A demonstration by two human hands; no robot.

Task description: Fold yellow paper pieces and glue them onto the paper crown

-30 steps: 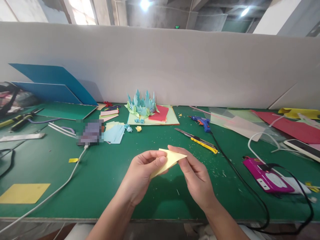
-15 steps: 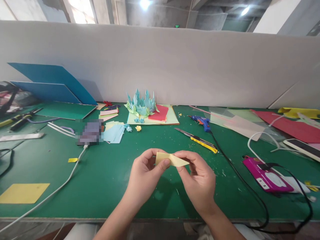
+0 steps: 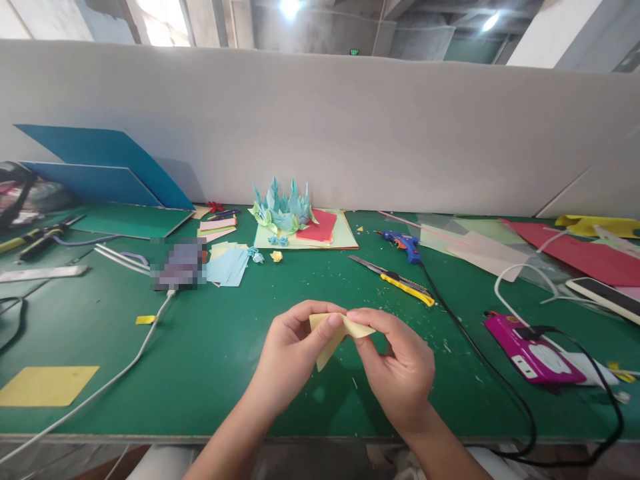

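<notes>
A pale yellow piece of paper (image 3: 327, 343), partly folded, is held above the table between both hands. My left hand (image 3: 295, 350) pinches its left part, thumb on the near face and fingers behind. My right hand (image 3: 400, 353) grips the pointed right end between thumb and forefinger. One corner of the paper hangs down below my left thumb; my fingers hide part of the folds. Beyond the hands lie a small yellow folded paper piece (image 3: 277, 256) and several light blue ones (image 3: 256, 255). Farther back stands a blue and green folded-paper model (image 3: 285, 207).
A utility knife (image 3: 407, 288) and a blue glue gun (image 3: 403, 245) lie beyond my right hand. At right is a magenta power strip (image 3: 530, 350) with cables. A yellow paper sheet (image 3: 50, 387) lies front left, blue paper slips (image 3: 230, 267) farther back. A white partition (image 3: 320, 127) borders the table.
The paper has turned in my fingers, and a corner on its left side now hangs downward. My left fingertips have moved right along its top edge, close to the right hand's fingertips.
</notes>
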